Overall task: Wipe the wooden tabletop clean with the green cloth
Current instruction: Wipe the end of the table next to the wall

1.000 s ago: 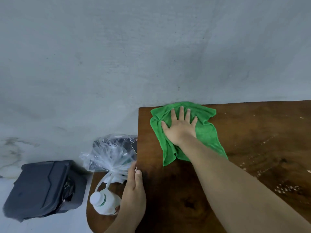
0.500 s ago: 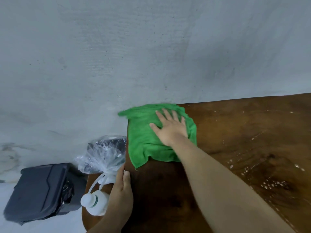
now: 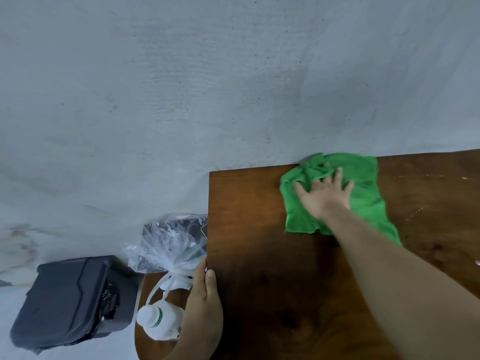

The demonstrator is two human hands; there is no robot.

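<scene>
Fingers spread flat, my right hand (image 3: 324, 197) presses the green cloth (image 3: 365, 178) against the tabletop's (image 3: 259, 229) far edge, upper right of frame; pushed further, its bunched corner could slide off behind.

The tabletop (image 3: 272, 229) fills the lower right of the frame, its far edge meeting a wall (image 3: 181, 87) that spans the upper frame. A cloth (image 3: 363, 178) lies at that far edge, right of centre, with the right hand (image 3: 322, 196) flat on it. The left hand (image 3: 205, 302) rests on the tabletop's left edge, bottom centre. Left of it, on a lower surface (image 3: 141, 344), sit a bag (image 3: 168, 242) and, nearer, a bottle (image 3: 161, 323). A case (image 3: 72, 300) lies at lower left.
</scene>
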